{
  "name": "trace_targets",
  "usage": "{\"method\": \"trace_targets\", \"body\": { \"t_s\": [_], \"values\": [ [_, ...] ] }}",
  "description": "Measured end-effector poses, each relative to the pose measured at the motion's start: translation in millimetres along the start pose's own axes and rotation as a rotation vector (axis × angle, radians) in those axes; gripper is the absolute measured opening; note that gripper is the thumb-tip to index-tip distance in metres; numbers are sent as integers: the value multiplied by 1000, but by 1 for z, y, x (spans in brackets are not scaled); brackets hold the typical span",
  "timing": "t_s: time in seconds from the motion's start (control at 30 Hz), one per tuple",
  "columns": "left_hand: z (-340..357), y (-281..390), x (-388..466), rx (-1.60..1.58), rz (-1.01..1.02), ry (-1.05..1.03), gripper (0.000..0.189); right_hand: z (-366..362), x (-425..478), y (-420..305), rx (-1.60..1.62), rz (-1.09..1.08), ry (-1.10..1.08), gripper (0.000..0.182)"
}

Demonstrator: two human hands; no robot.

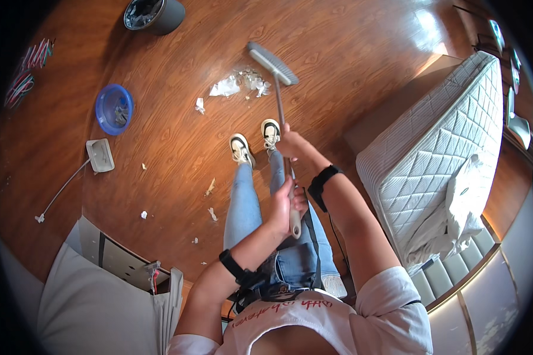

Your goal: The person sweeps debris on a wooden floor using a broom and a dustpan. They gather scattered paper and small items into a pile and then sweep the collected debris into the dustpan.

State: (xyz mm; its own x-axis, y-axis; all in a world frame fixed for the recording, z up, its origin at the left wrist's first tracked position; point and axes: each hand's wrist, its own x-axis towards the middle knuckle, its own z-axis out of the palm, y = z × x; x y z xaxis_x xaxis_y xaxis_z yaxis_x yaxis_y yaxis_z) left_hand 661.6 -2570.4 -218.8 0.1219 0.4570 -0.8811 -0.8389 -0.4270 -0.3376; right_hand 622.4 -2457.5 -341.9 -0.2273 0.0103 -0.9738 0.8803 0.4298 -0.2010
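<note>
Both my hands grip the long handle of a broom (273, 66). My left hand (285, 206) is closed round the light grip near the handle's end. Higher up the handle, my right hand (288, 141) is wrapped round the shaft. The grey-bristled broom head lies on the wood floor beyond my feet, to the right of a small heap of torn white paper (225, 86) and scraps. A separate crumpled paper piece (200, 105) lies left of the heap.
At the left are a blue plastic basin (114, 109) holding scraps and a long-handled dustpan (100, 155). A dark waste bin (168, 17) stands at the top. More scraps (210, 187) dot the floor. A bed with a quilted mattress (431, 146) is on the right.
</note>
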Motion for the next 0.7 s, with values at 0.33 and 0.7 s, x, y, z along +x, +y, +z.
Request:
{"method": "trace_targets", "body": {
  "t_s": [0.33, 0.7],
  "values": [
    [-17, -47, -73, -68, -90, 90, 22, 72, -65, 17, -173, -278, -30, 65],
    [-25, 31, -34, 7, 99, -149, 24, 30, -13, -58, -75, -380, 246, 48]
  ]
}}
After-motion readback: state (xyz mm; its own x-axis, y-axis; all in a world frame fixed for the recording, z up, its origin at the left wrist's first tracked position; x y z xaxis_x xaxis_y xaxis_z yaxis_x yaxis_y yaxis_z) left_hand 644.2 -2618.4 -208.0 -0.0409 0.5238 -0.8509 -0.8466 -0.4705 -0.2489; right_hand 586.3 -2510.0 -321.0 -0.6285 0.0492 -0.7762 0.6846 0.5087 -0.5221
